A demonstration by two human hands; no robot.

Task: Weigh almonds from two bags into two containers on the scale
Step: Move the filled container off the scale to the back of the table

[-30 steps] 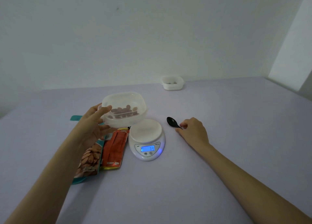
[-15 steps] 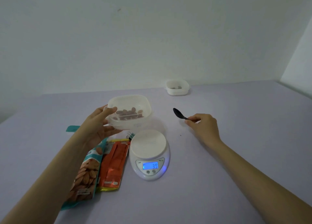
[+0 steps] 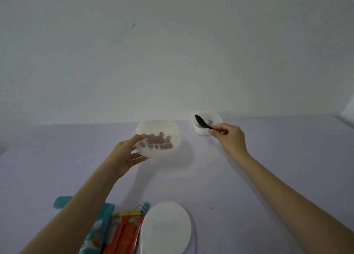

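My left hand (image 3: 128, 154) grips the near-left side of a clear plastic container (image 3: 171, 128) holding almonds (image 3: 157, 140), far out over the lilac table (image 3: 239, 177). My right hand (image 3: 230, 138) pinches the handle of a black spoon (image 3: 201, 122), whose bowl hangs in front of a second small white container (image 3: 216, 117) at the table's far edge; something dark lies inside it. The white scale (image 3: 166, 227) sits empty at the bottom of the view. A teal almond bag (image 3: 96, 236) and an orange bag (image 3: 124, 234) lie left of the scale.
A teal torn-off strip (image 3: 62, 202) lies on the table left of my left forearm. A small clip (image 3: 144, 208) rests at the top of the orange bag. A plain white wall rises behind the table's far edge.
Both hands have reached farther away from me: the left carried the almond container off past the scale, the right lifted the spoon toward the far container. The view tilted up, cutting off the scale's display.
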